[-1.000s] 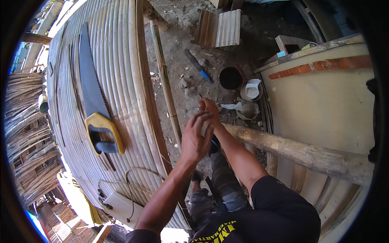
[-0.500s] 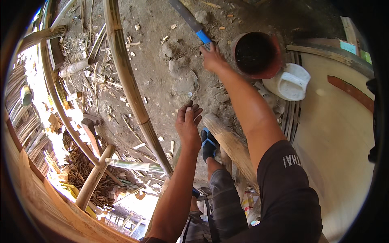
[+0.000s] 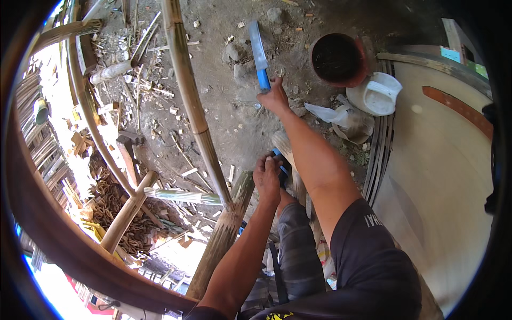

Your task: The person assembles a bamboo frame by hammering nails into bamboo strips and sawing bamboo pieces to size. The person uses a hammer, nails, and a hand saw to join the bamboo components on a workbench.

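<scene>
Dirt ground (image 3: 229,120) spreads around a reddish, dark-mouthed tub (image 3: 362,66). A pale panel (image 3: 432,176) extends to the tub's right and nearer the person. A bamboo pole (image 3: 193,101) runs well to the tub's left. The long knife (image 3: 258,48) is left of the tub, apart from it, blade pointing away from the person; whether it touches the ground, I cannot tell. A white container (image 3: 381,96) sits just beside the tub, on its near right side. A crumpled plastic bag (image 3: 354,124) lies on the tub's near side. The left hand (image 3: 268,176) is farther from the tub, toward the person, fingers curled; whether its grip is fully together or around something, I cannot tell. The right hand (image 3: 276,97), to the tub's near left, has its grip clamped on the knife's blue handle (image 3: 263,79).
</scene>
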A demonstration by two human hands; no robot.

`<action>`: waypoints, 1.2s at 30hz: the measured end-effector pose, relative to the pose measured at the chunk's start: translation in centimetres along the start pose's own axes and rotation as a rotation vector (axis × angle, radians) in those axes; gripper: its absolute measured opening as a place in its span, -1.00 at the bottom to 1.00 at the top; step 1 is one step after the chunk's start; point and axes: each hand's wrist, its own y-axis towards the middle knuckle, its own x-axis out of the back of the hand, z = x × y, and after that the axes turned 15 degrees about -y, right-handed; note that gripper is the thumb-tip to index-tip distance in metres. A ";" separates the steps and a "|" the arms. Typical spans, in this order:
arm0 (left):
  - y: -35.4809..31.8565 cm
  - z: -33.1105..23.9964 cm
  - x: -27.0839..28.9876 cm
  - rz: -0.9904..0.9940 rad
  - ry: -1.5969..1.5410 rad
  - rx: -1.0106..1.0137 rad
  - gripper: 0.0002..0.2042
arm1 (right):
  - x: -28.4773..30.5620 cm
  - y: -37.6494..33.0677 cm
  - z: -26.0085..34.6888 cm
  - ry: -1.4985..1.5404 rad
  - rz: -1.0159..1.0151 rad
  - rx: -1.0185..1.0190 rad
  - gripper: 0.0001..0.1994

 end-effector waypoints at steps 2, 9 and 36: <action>-3.2 -1.9 -0.3 0.024 -0.031 -0.047 -0.75 | 1.6 -2.8 1.1 0.203 0.118 -0.106 -0.70; -17.3 -9.8 1.4 0.427 -0.022 -0.227 -0.74 | 8.4 -17.5 4.6 0.536 0.356 -0.156 -0.55; -38.2 -17.1 40.9 1.368 1.783 -1.452 -0.46 | 4.1 -82.6 -1.9 0.157 -0.463 -0.037 -0.57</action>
